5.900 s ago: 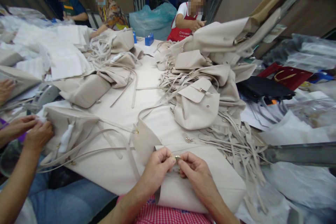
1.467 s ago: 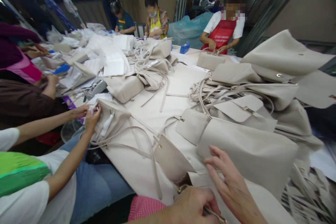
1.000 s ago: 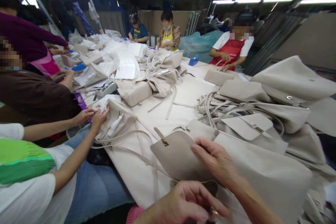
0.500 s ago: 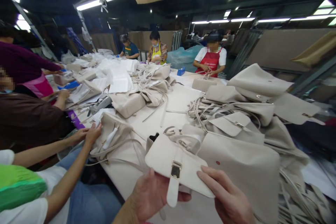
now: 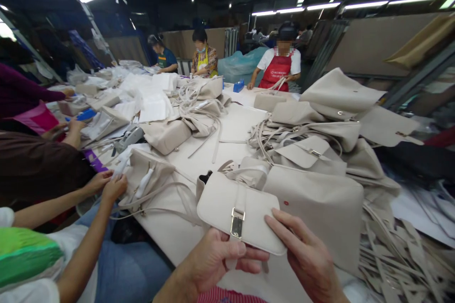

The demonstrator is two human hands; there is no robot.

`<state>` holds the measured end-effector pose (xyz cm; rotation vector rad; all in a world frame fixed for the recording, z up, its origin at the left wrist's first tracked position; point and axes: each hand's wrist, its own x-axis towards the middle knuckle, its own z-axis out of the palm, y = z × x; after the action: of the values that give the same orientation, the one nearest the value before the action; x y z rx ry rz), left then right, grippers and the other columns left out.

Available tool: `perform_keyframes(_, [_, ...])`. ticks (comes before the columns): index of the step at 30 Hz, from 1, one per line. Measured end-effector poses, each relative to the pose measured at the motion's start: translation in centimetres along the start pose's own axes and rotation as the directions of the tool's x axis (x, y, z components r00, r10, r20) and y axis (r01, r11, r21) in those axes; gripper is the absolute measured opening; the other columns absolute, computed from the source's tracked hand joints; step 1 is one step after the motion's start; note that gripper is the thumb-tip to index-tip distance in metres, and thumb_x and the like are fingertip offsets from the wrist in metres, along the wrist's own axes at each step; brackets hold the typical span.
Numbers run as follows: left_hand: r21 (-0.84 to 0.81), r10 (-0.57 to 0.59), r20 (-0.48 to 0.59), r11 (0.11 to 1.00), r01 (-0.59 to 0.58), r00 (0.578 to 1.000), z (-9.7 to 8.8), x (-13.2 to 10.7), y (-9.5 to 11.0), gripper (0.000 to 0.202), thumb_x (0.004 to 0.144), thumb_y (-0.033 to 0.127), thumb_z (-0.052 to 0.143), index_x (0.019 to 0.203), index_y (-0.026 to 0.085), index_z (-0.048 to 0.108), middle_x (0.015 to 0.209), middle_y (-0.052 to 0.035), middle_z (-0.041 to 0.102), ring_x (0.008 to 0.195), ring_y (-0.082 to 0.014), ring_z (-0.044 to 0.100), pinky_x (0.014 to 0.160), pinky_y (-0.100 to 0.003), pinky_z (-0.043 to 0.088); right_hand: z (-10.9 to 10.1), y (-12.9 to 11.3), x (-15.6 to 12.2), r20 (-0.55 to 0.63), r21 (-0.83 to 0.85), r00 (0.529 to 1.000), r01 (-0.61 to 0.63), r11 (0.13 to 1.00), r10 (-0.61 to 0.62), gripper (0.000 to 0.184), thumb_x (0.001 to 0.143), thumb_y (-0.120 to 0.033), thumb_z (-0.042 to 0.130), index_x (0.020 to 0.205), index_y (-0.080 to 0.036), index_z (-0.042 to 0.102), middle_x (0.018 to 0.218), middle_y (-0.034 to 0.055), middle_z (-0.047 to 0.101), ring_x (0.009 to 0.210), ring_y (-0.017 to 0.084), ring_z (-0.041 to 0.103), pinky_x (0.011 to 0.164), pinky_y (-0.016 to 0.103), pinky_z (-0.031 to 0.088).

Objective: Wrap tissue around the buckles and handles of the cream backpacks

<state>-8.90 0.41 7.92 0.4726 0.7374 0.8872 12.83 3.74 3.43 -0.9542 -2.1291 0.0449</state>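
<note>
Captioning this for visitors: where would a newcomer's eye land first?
Probably on the beige bag flap with its shiny metal clasp, between the left hand and right hand at lower centre. Next, likely the pile of beige bags at right, then the red apron across the table.

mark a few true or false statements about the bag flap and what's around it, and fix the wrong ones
1. The left hand and right hand both touch the beige flap with the metal clasp. True.
2. The clasp is covered by the right hand. False: it is in plain view, and the right hand is at the flap's edge.
3. A red dot shows on the large beige bag behind the flap. True.
4. A person in a red apron is across the table. True.
5. That apron is green. False: it is red.
</note>
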Motion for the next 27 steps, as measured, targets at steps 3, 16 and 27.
perform_keyframes(3, [-0.013,-0.054,0.031,0.998,0.055,0.998,-0.2,0.1,-0.3,0.041,0.066,0.018,0.076,0.105,0.010,0.072,0.110,-0.0160,0.071,0.102,-0.0294,0.067,0.076,-0.029,0.053,0.1,0.3,-0.4,-0.008,0.014,0.999,-0.047,0.999,0.047,0.046,0.087,-0.002,0.043,0.119,-0.024,0.066,0.113,0.0112,0.067,0.103,0.017,0.066,0.087,0.023,0.054])
perform_keyframes(16, [-0.196,-0.139,-0.138,0.974,0.110,0.981,-2.4,0.9,-2.4,0.034,0.067,0.016,0.065,0.099,0.007,0.072,0.103,-0.0144,0.073,0.088,-0.0243,0.070,0.076,-0.034,0.054,1.9,0.4,-1.9,0.002,0.013,0.999,-0.039,0.999,0.039,0.038,0.089,-0.007,0.045,0.113,-0.023,0.070,0.107,0.0122,0.071,0.100,0.020,0.068,0.085,0.027,0.058])
perform_keyframes(27, [0.549,0.055,-0.366,0.819,0.168,0.929,-1.8,0.6,-2.6,0.054,0.081,0.064,0.043,0.062,0.015,0.058,0.050,-0.0010,0.054,0.049,-0.0144,0.050,0.051,-0.027,0.039,0.9,-0.1,-2.3,0.161,-0.104,0.975,-0.141,0.985,0.157,0.048,0.083,-0.001,0.037,0.108,-0.024,0.070,0.107,0.0078,0.073,0.097,0.020,0.068,0.085,0.034,0.058])
